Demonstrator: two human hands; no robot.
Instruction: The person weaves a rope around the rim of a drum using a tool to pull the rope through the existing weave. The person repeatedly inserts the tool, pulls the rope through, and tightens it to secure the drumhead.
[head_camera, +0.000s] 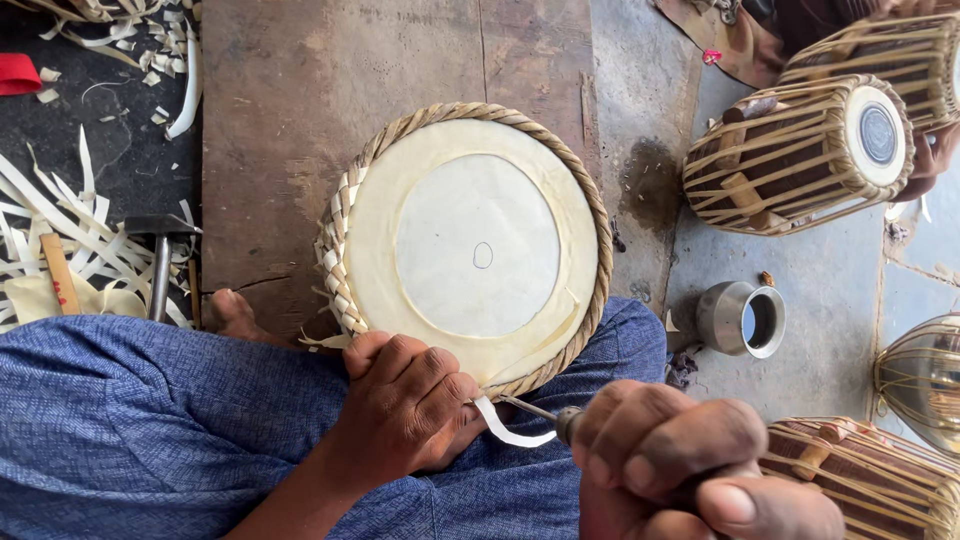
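Observation:
A round drum head (470, 250) of pale skin with a braided straw-coloured rim rests against my blue-clad legs. My left hand (405, 405) grips its near rim, fingers curled over the braid. Clenched at the lower right, my right hand (680, 465) holds a thin metal tool (545, 413) whose tip points at the rim beside the left hand. A pale strip of hide (505, 425) curls out from the rim at the tool's tip.
A wooden board (300, 130) lies under the drum head. Hide scraps and a hammer (160, 260) lie at left. A small metal cup (742, 320) stands on the grey floor at right, with several strapped drums (800, 155) around it.

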